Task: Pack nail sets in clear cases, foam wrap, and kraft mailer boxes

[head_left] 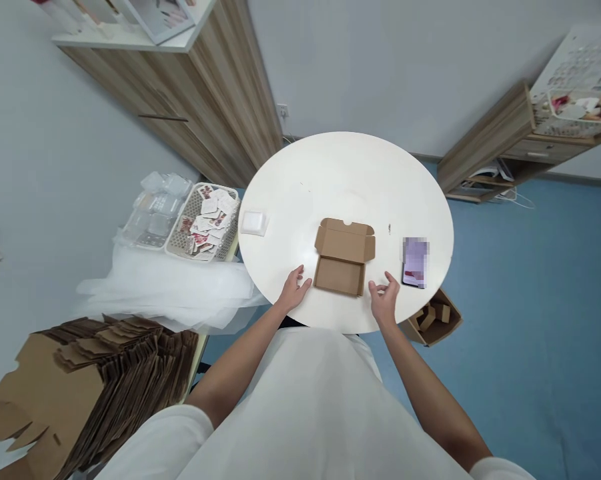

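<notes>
A small brown cardboard box (339,275) lies on the round white table (350,167) in front of me. Its flapped lid (347,241) is folded back away from me, and nothing shows inside the tray part. To the left of the box is my left hand (294,291), fingers apart and holding nothing. My right hand (384,299) hovers just off the box's right side, its thumb and fingers spread and empty. Neither hand appears to touch the cardboard. A phone (414,263), partly blurred out, rests beyond my right hand.
At the table's left edge sits a small white packet (253,223). Left of the table are a basket of printed cards (234,200), clear plastic boxes (155,207), white wrapping sheets (170,287) and stacked flat cardboard (130,373). An open carton (447,323) stands on the floor at right.
</notes>
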{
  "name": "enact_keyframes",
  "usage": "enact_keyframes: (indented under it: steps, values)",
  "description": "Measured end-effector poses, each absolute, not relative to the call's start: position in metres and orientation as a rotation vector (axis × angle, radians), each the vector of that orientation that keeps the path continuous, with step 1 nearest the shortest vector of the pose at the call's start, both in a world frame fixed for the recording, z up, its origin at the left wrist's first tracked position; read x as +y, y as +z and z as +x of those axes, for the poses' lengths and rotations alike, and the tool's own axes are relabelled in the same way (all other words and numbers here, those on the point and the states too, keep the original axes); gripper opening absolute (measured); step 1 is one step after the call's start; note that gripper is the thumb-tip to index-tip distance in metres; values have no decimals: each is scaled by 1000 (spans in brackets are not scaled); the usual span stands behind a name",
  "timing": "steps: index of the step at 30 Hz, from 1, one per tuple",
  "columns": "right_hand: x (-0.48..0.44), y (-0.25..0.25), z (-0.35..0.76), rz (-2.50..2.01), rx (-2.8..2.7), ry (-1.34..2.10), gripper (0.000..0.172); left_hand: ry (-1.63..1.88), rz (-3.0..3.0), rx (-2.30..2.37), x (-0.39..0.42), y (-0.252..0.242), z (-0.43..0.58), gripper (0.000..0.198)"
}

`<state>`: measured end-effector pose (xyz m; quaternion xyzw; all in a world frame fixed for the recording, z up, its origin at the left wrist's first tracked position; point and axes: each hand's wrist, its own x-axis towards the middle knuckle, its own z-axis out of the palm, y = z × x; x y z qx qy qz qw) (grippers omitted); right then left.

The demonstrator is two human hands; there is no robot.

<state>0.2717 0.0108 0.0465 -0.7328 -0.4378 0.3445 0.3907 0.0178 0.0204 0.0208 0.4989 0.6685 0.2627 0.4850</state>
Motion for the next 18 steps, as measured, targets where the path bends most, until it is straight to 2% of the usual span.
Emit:
enact_keyframes:
  steps: [4, 9, 14, 18]
  values:
    - [35, 78, 236, -1741, -1133, 724, 55, 740, 1313, 1735, 40, 29, -23, 48]
    - [70, 104, 149, -1688, -1234, 1158, 48, 893, 1233, 1976, 79, 31, -103, 50]
    - [110, 83, 59, -1802, -1195, 1576, 50, 838, 1183, 2048, 121, 25, -159, 55]
    - [140, 55, 10, -1879, -1132, 1660, 60, 759, 1192, 1995, 148, 18, -171, 57]
